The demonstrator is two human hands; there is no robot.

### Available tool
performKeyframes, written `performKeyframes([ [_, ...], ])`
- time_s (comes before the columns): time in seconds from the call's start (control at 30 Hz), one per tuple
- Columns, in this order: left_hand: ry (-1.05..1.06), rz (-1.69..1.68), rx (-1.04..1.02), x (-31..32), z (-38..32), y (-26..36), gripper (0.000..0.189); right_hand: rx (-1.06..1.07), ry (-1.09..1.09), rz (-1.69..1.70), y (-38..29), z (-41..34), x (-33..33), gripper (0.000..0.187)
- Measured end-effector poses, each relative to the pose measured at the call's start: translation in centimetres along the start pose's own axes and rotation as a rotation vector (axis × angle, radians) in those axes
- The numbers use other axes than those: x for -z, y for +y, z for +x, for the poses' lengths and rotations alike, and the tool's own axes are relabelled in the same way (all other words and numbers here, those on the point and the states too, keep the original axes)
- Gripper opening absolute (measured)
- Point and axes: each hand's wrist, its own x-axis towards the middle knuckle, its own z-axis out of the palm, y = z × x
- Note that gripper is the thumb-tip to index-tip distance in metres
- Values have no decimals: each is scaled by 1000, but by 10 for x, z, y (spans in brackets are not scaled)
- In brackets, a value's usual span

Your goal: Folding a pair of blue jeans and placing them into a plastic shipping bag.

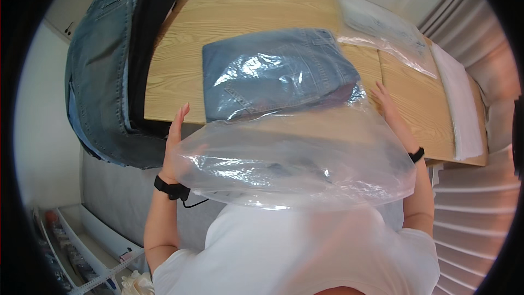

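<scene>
Folded blue jeans (278,73) lie on the wooden table before me, inside a clear plastic bag (294,159). The bag's loose, puffed-up end hangs over the table's front edge towards my white shirt. At the bag's left side is my left hand (174,147), fingers straight and pointing up; part of it shows blurred through the film. My right hand (389,104) is held along the right side, near the jeans' waistband corner, with fingers spread. Neither hand grips anything that I can see. Whether the palms press on the film is hard to tell.
A thick stack of jeans (106,82) drapes over the left end of the wooden table (254,6). Clear plastic bags (380,28) lie at the back right, and a white folded sheet stack (458,102) at the right end. A divided white bin (94,250) stands low at left.
</scene>
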Motion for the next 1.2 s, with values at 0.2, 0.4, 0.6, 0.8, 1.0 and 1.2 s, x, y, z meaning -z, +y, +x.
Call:
performKeyframes([
  [0.2, -369, -161, -53, 4, 23, 7, 44, 304, -168, -251, 0, 33, -8, 45],
  [0.4, -430, -155, -41, -21, 7, -15, 23, -99, -363, 450, -42, 35, 10, 27],
  [0.6, -412, -428, 407, -21, 18, -12, 31, -459, -192, 871, -34, 35, 3, 29],
  [0.8, -222, -822, 1143, -7, 43, -17, 36, -569, -150, 780, -37, 53, 2, 32],
  [1.0, -313, -559, 668, 20, 71, -5, 32, -414, 49, 845, -56, 61, 5, 14],
  [1.2, -676, -865, 341, 30, 100, -25, 44, -206, -267, 1074, -43, 73, 25, 30],
])
